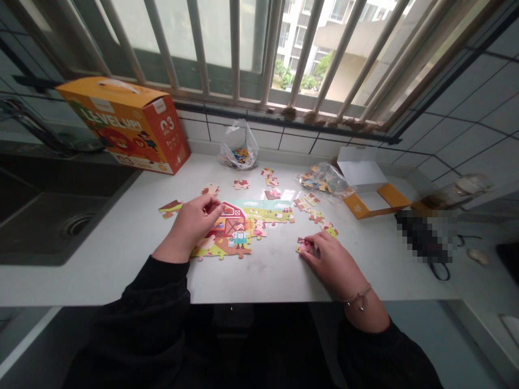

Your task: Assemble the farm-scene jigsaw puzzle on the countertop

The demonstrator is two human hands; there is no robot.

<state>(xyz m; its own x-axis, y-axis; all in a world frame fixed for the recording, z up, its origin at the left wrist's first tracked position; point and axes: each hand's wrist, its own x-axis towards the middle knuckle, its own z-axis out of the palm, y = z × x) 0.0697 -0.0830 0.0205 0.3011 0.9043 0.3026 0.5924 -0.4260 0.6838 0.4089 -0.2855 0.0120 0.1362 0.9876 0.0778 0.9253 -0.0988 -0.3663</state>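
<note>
A partly joined jigsaw puzzle (227, 232) of a farm scene lies on the white counter, showing a red barn, a farmer figure and green fields. My left hand (197, 220) rests over its left side, fingers curled with thumb and forefinger together; whatever is between them, if anything, is hidden. To the right of the puzzle, my right hand (330, 259) pinches a puzzle piece (303, 246) with pink and green on it, at the counter surface. Loose pieces (310, 204) lie beyond my right hand, and others, such as a brown-and-cream piece (241, 185), lie behind the puzzle.
An orange box (133, 129) stands at the back left beside a dark sink (68, 210). Two clear bags of pieces, one upright (239, 148) and one lying flat (322, 179), sit near the wall. An open orange-and-white box (375, 189) and a blurred dark object (424, 235) are at right.
</note>
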